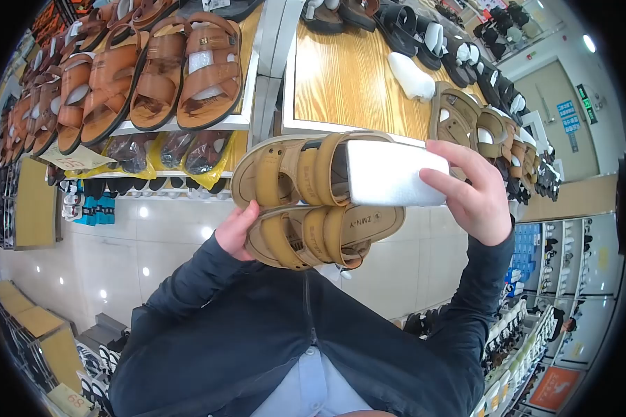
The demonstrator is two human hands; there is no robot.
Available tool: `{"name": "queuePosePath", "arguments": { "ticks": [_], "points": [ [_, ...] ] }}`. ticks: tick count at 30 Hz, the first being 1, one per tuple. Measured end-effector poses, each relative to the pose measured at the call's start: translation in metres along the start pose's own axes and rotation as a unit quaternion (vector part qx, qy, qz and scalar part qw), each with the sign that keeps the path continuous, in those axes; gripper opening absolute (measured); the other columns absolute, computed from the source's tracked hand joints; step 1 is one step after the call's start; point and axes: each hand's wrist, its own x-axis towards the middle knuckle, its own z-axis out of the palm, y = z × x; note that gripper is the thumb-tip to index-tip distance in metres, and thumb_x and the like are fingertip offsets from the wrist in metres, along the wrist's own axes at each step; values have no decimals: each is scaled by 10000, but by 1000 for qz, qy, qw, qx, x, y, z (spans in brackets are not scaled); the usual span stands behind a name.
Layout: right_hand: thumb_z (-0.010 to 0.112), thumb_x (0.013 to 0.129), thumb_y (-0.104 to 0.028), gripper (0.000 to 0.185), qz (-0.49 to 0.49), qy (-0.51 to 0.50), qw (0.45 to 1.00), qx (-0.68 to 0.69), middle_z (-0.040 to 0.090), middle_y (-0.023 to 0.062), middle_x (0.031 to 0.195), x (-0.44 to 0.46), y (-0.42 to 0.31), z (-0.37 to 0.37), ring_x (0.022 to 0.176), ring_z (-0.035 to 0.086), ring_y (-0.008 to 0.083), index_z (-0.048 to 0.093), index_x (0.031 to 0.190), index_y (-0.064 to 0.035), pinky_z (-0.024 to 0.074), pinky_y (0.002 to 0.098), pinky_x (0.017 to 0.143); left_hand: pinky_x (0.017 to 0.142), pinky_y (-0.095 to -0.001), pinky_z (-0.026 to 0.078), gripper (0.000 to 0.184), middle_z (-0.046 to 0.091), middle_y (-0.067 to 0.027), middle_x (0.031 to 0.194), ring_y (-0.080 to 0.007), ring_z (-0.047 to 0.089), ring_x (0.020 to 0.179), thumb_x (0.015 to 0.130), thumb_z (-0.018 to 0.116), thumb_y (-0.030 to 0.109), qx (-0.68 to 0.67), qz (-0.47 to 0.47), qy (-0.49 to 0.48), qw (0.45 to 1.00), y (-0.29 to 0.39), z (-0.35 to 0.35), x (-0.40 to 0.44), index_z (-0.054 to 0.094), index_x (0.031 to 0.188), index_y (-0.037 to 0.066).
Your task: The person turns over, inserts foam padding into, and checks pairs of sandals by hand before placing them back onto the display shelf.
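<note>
Two tan strapped sandals are held one above the other in front of my chest, toes to the left. My left hand is closed on them at the toe end, where the upper sandal meets the lower sandal. A white foam sheet, folded flat, covers the heel part of the upper sandal, its left end at the rear strap. The fingers of my right hand pinch the sheet's right end. The lower sandal's insole shows, with printed lettering at the heel.
Brown sandals fill the shelf at the upper left, with plastic-wrapped pairs beneath. Ahead is a wooden display top bearing a white wad, black sandals and an olive sandal. Shoe racks stand at the lower right.
</note>
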Motion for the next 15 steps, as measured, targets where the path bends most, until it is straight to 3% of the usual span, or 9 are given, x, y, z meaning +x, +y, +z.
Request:
{"name": "queuePosePath", "arguments": {
  "ticks": [11,15],
  "points": [
    [719,734,4,528,-12,-78,996,-47,637,110,1301,5,-8,-7,1066,686,314,709,1215,-216,613,335,792,1103,-518,499,593,486,-195,1517,-343,548,1362,1106,446,394,21,-82,14,996,12,-8,0,332,1545,12],
    [716,711,-7,529,-79,-19,988,-129,635,112,1301,6,-13,4,1122,668,306,713,1193,-223,606,347,833,1104,-527,497,592,478,-195,1523,-347,543,1366,1107,440,392,15,-82,-2,996,12,-7,7,323,1548,15]
  ]
}}
